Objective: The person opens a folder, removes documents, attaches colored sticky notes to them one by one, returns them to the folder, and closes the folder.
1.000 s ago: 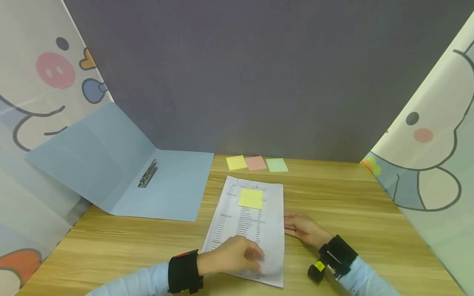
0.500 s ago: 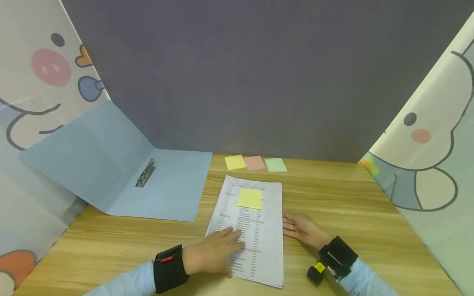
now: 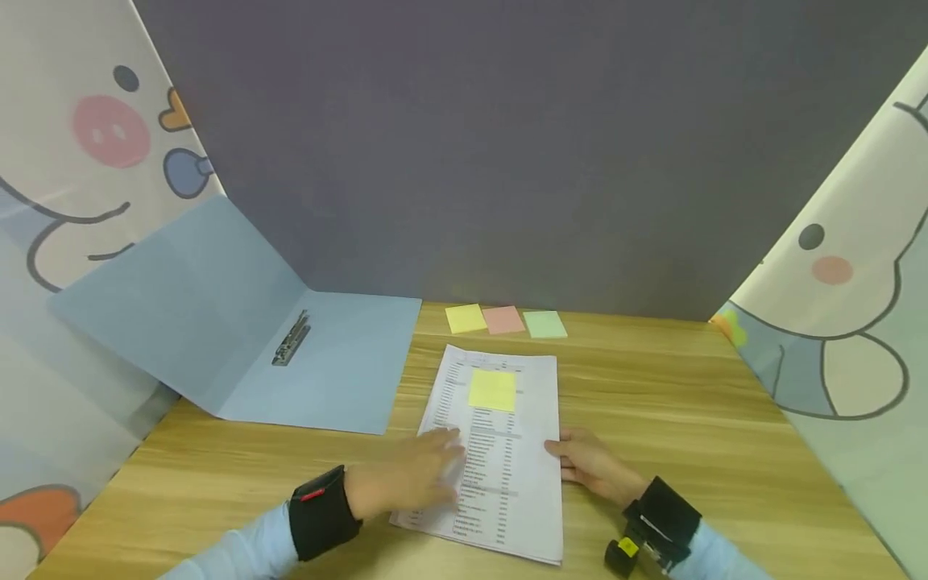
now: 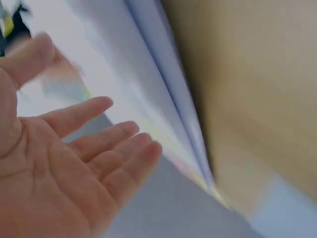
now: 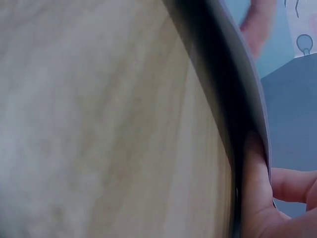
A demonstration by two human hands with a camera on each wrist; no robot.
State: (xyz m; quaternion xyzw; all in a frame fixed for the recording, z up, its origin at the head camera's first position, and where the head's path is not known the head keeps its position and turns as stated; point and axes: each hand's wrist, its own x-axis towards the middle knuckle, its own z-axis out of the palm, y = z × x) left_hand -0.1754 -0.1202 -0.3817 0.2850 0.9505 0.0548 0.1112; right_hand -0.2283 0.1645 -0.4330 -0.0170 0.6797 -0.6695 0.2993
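A stack of printed sheets [image 3: 532, 483] lies on the wooden table, a yellow sticky note [image 3: 492, 390] on its upper part. My right hand [image 3: 598, 466] pinches the stack's right edge, thumb on top and fingers underneath. In the right wrist view that edge of the sheets [image 5: 256, 94] is lifted off the table, with a finger [image 5: 256, 183] below it. My left hand [image 3: 409, 471], blurred, is over the stack's lower left side. In the left wrist view its fingers [image 4: 124, 168] are extended and hold nothing, beside the sheets [image 4: 143, 74].
An open blue folder [image 3: 348, 362] with a metal clip [image 3: 292, 338] stands at the left, its cover leaning on the side wall. Yellow [image 3: 466, 318], pink [image 3: 503, 320] and green [image 3: 545, 325] sticky pads line the table's back edge by the grey partition [image 3: 507, 161].
The left hand has uncurled and moved left across the sheets. The right hand has shifted slightly down and taken hold of the right edge, which it was previously only beside.
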